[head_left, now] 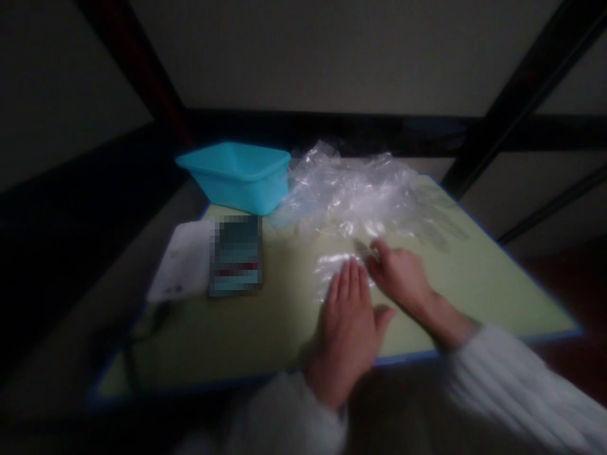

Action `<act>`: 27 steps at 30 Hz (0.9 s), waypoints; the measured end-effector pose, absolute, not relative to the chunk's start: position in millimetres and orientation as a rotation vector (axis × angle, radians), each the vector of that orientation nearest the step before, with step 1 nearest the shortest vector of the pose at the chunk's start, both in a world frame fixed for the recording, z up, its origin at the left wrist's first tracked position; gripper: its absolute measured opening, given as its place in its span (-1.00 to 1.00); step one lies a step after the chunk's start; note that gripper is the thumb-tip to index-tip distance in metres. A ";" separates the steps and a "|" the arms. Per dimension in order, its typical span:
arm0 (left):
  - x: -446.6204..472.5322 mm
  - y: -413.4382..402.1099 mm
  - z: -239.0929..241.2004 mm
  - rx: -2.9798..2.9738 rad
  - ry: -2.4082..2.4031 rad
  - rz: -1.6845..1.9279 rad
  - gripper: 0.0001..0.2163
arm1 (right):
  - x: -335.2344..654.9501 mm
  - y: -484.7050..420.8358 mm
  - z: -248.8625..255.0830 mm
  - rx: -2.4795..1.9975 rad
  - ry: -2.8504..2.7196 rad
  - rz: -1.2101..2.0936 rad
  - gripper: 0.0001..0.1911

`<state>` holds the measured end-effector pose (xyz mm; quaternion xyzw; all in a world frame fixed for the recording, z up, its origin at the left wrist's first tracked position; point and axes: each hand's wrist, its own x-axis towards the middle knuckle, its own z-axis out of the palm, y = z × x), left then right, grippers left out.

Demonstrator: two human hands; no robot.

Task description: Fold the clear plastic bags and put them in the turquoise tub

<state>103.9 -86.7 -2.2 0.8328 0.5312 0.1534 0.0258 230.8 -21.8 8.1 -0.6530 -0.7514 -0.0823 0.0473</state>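
Note:
A small clear plastic bag point(327, 268) lies flat on the yellow-green tabletop point(284, 328). My left hand point(348, 322) rests palm down over its lower part, fingers stretched out and thumb apart. At the bag's upper right edge, my right hand point(403, 275) is closed, its fingers curled and pinched at the plastic. The fingertips are blurred, and exactly how they grip the edge is hard to see. Beyond both hands spreads a loose heap of clear plastic bags point(351, 189).
A turquoise plastic basin point(241, 177) stands at the back left, beside the heap. Nearer me on the left are a pixelated dark flat object point(236, 256) and a white sheet or flat item point(183, 262). Blue edging point(535, 335) runs along the table's border.

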 end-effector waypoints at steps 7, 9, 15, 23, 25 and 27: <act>100.1 -85.9 -4.2 2.598 1.621 0.472 -0.35 | 237.4 -23.1 10.8 -2.047 -2.306 -0.325 -0.74; 100.6 -85.3 -5.6 2.594 1.617 0.490 -0.35 | 244.0 -21.5 10.3 -2.059 -2.265 -0.319 -0.76; 94.6 -86.2 -3.5 2.634 1.538 0.518 -0.41 | 270.5 -12.2 5.8 -1.596 -2.285 0.049 -0.78; 55.9 -93.1 2.1 2.641 1.584 0.515 -0.58 | 279.7 -14.6 5.4 -1.394 -2.284 0.273 -0.78; 47.7 -93.5 1.2 2.648 1.600 0.495 -0.61 | 277.3 -14.1 6.3 -1.391 -2.303 0.267 -0.75; 41.9 -93.4 0.3 2.661 1.604 0.483 -0.63 | 275.1 -12.6 7.1 -1.363 -2.333 0.271 -0.75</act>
